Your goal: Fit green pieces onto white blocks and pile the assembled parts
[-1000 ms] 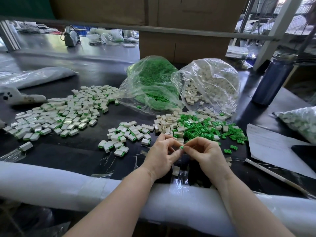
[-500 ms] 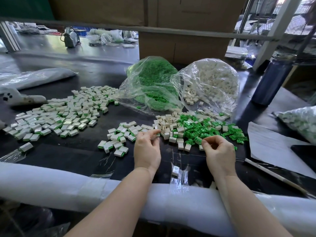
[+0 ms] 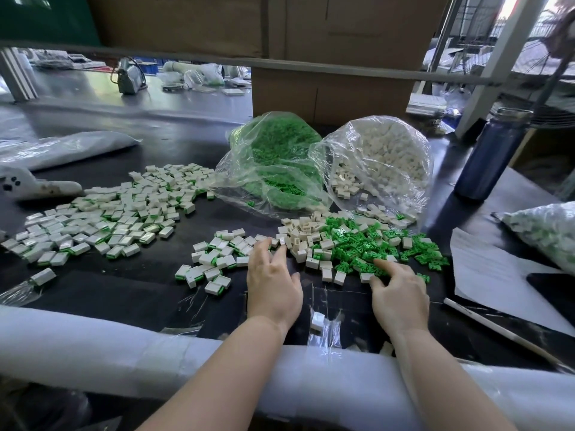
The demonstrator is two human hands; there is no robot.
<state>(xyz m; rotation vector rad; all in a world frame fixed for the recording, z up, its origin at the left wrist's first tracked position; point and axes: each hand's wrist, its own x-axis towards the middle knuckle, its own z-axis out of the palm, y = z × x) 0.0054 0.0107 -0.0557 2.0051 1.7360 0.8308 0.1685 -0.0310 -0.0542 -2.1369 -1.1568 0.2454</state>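
foam roll (image 3: 93,346): nearest of all, a white padded roll along the desk (image 3: 149,287) edge, both forearms laid over it.
stray block (image 3: 317,320): one white block on crinkled clear film, just behind the foam roll, between the wrists.
left hand (image 3: 272,284): palm down, fingers spread and straight, tips touching a white block at the near-left edge of the loose heap; it grips nothing yet.
right hand (image 3: 399,293): well apart from the left, fingers loosely bent over the near edge of the green pieces; whether one is already pinched, i cannot tell.
small pile (image 3: 217,259): assembled parts, white with a green edge, just left of the left hand.
white blocks (image 3: 303,236): loose heap just beyond the left hand. they look like hard, light moulded plastic with smooth faces, likely slippery, so a pinch on two opposite flat sides should serve best.
green pieces (image 3: 370,247): scattered just right of the white blocks, beyond the right hand. tiny, stiff and thin-limbed by the look of them; best taken by the edges with fingertips and pressed on square.
big pile (image 3: 102,219): many more assembled parts, far left of the loose heap.
green bag (image 3: 273,163): clear bag of green pieces, behind the loose heap.
white bag (image 3: 376,163): clear bag of white blocks, right beside the green bag.
bottle (image 3: 490,154): dark blue, far right of the bags.
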